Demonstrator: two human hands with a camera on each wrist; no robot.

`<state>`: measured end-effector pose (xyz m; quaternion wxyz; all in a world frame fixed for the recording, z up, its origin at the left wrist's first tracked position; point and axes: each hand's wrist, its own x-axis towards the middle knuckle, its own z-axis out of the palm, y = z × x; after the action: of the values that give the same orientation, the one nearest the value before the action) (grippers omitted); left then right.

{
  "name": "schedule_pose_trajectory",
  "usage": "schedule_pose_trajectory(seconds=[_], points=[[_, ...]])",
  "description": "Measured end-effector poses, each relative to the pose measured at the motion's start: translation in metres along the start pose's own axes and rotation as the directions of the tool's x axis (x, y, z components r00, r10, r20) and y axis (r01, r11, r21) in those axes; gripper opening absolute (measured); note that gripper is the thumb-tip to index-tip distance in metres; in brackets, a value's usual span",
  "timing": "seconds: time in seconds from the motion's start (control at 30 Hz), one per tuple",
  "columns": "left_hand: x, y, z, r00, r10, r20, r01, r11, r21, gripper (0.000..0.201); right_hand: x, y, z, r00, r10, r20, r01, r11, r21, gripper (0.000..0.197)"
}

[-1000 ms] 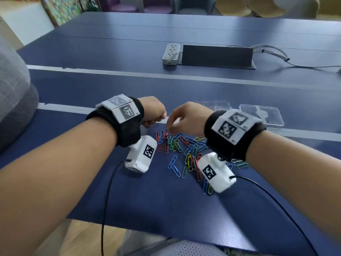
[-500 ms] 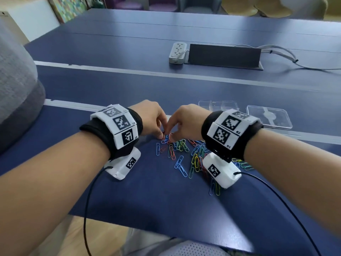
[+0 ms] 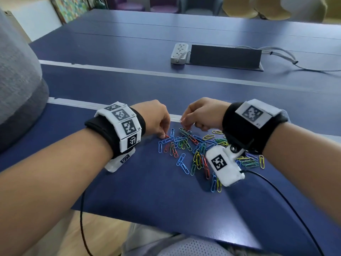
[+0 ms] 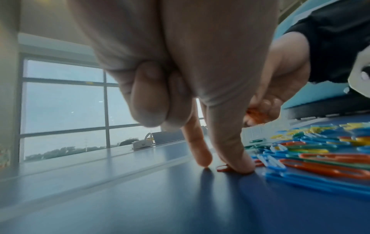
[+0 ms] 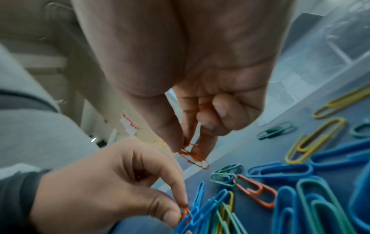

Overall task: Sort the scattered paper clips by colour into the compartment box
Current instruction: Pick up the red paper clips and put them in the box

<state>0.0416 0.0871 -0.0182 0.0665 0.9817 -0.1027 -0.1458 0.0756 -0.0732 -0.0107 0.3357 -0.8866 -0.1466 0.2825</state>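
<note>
From the head view, our right hand (image 3: 203, 113) hangs just above the far edge of the paper-clip pile (image 3: 199, 150), its grip pinched on a small bunch of red clips (image 3: 184, 121). Our left hand (image 3: 156, 121) is down at the pile's left edge, its grip closing on one red clip (image 3: 166, 136) lying on the blue surface (image 3: 147, 191). Half a second ago both hands met over the same spot; now the right has lifted with its clips and the left has slid leftward. The compartment box is hidden behind the right hand here.

From the left wrist view, the thumb presses that red clip (image 4: 222, 168) flat while the forefinger lands just beside it, so the pinch is not yet made; the other fingers are curled in.

From the right wrist view, thumb and fingers clamp the red clips (image 5: 195, 156) above the left hand (image 5: 112, 186), and the clear compartment box (image 5: 324, 53) sits beyond the grip to the right.

We judge the red-gathering step is in hand. Next, the left needs a nail under its clip, then the reds go to one compartment.
</note>
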Motion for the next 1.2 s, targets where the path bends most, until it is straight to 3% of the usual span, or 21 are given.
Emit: schedule_pose_trajectory(seconds=[0.2, 0.3, 0.4, 0.47, 0.53, 0.57, 0.7, 0.97, 1.07, 1.2], points=[[-0.004, -0.003, 0.000, 0.999, 0.038, 0.034, -0.041, 0.996, 0.080, 0.013, -0.006, 0.010, -0.005, 0.992, 0.099, 0.078, -0.122, 0.908, 0.400, 0.020], [-0.005, -0.002, 0.002, 0.999, 0.043, 0.022, -0.045, 0.995, 0.084, 0.010, -0.010, 0.011, -0.005, 0.984, 0.174, 0.048, -0.177, 0.884, 0.432, 0.024], [-0.004, 0.000, 0.000, 1.000, 0.022, -0.007, -0.021, 0.999, 0.047, 0.012, -0.011, 0.012, -0.001, 0.977, 0.213, -0.007, -0.205, 0.947, 0.246, 0.022], [-0.004, 0.001, -0.001, 1.000, -0.009, -0.020, 0.009, 0.999, 0.041, 0.018, -0.012, 0.014, 0.002, 0.987, 0.134, -0.084, -0.145, 0.979, -0.141, 0.021], [-0.004, 0.002, -0.001, 0.999, -0.034, -0.025, 0.035, 0.999, 0.038, 0.019, -0.014, 0.014, 0.009, 0.993, 0.024, -0.115, -0.076, 0.877, -0.474, 0.026], [-0.003, 0.003, -0.001, 0.999, -0.044, -0.027, 0.045, 0.998, 0.037, 0.018, -0.015, 0.013, 0.012, 0.992, -0.015, -0.122, -0.054, 0.837, -0.544, 0.030], [0.000, 0.003, -0.001, 0.995, -0.091, -0.035, 0.093, 0.995, 0.046, 0.012, -0.015, 0.008, 0.018, 0.986, -0.091, -0.142, -0.018, 0.782, -0.623, 0.027], [0.003, -0.001, 0.004, 0.987, -0.158, -0.024, 0.158, 0.987, 0.013, 0.008, -0.019, 0.008, 0.018, 0.990, -0.099, -0.104, 0.001, 0.728, -0.685, 0.029], [0.004, -0.002, 0.005, 0.981, -0.194, -0.003, 0.194, 0.981, -0.010, 0.015, -0.021, 0.011, 0.017, 0.992, -0.093, -0.090, 0.010, 0.749, -0.662, 0.033], [0.004, -0.002, 0.007, 0.974, -0.226, 0.012, 0.227, 0.973, -0.042, 0.011, -0.020, 0.014, 0.012, 0.992, -0.079, -0.099, 0.009, 0.826, -0.563, 0.028]])
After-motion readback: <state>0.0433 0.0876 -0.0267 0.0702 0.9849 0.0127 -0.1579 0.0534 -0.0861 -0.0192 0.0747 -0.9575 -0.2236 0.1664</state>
